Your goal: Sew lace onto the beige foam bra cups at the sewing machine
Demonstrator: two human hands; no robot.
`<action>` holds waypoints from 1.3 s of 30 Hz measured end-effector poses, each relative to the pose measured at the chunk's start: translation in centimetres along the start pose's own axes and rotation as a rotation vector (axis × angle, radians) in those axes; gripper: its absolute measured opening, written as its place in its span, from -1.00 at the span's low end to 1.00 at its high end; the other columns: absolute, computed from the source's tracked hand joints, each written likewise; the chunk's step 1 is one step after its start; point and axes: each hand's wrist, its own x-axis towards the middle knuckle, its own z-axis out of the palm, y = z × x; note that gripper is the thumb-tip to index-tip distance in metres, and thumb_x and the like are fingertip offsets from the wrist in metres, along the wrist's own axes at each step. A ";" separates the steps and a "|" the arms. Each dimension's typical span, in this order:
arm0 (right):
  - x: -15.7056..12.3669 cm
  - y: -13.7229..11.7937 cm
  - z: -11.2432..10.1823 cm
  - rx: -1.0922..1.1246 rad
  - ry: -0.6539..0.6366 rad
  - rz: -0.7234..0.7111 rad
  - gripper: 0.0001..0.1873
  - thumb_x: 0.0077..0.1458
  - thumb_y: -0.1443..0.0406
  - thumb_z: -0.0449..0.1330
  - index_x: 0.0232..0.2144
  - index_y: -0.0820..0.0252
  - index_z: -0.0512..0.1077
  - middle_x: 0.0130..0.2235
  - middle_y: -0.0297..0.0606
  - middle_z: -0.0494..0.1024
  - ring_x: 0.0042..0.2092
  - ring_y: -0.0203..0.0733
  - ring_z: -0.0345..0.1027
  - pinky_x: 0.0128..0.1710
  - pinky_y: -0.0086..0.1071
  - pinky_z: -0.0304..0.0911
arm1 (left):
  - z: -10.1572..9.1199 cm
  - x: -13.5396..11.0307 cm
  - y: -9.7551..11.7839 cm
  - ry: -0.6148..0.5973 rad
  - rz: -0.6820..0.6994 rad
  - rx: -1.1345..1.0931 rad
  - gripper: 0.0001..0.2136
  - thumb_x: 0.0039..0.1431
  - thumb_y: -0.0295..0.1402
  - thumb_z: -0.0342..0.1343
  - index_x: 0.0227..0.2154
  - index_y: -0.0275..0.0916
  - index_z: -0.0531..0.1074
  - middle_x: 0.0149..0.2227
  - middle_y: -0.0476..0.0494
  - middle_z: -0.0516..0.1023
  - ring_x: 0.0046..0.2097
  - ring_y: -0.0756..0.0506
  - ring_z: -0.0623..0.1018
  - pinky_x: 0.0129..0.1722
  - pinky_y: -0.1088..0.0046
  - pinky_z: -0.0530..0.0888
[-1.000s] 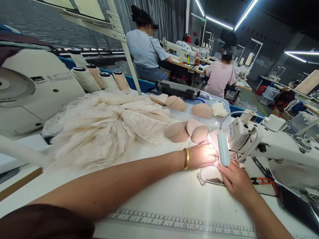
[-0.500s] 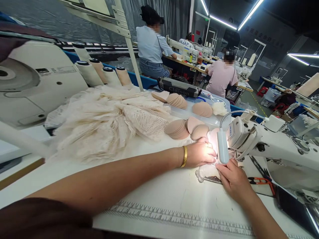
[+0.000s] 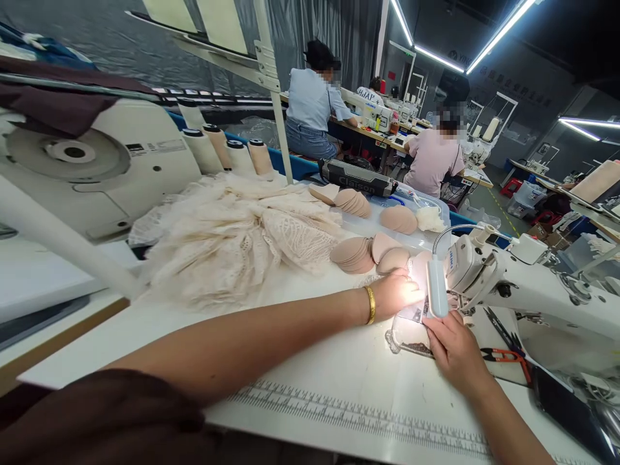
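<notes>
Head view: the left hand lies palm down on a pale pink, lace-edged fabric piece, its fingers close together and stretched right toward the foot of the white sewing machine; whether they pinch the cloth or only press it, I cannot tell. On the near right, the right hand has its thumb and fingertips on the right edge of the same piece, but the lamp covers part of them, so I cannot tell whether they are closed on the fabric. The piece rests on the white table, just left of the machine, its near edge showing grey lace and a dark patch. Beyond the hands, a shallow clear plastic tray bears a fanned stack of beige pads on its left, more rounded pads near its middle and a crumpled off-white cloth toward the right. A second fan of pads sits on its near side, left of the machine. On the far right, clear plastic bins stand on the floor, their contents too small to make out. Left of the pads spreads a heap of cream lace.
</notes>
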 end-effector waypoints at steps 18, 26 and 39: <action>-3.1 -11.5 3.1 0.853 0.168 0.614 -0.61 0.28 0.07 0.24 0.11 0.00 0.43 -0.20 -0.24 0.57 -0.27 -0.13 0.47 -0.25 -0.26 0.47 | -7.1 -7.5 12.2 0.589 -1.217 -1.900 -0.57 -0.08 -0.16 0.51 -0.17 -0.27 0.60 -0.14 -0.24 0.66 -0.09 -0.18 0.62 -0.01 0.31 0.52; -1.6 -9.8 1.3 1.217 0.119 0.784 -0.36 0.34 -0.16 -0.01 0.32 -0.08 0.28 0.17 -0.07 0.52 0.03 0.10 0.52 -0.12 -0.02 0.50 | -8.5 -7.7 13.5 0.306 -0.967 -1.962 -0.51 -0.08 -0.11 0.49 -0.09 -0.24 0.65 -0.13 -0.20 0.68 -0.10 -0.22 0.64 0.01 0.26 0.50; -1.1 -11.5 3.2 1.410 0.324 0.935 -0.03 -0.05 0.06 0.49 0.31 -0.02 0.13 0.00 -0.13 0.63 -0.04 0.06 0.55 -0.07 -0.07 0.48 | -7.0 -6.0 12.9 0.808 -1.241 -1.894 -0.52 -0.21 -0.22 0.57 -0.19 -0.30 0.66 -0.18 -0.24 0.70 -0.04 -0.25 0.63 0.00 0.27 0.53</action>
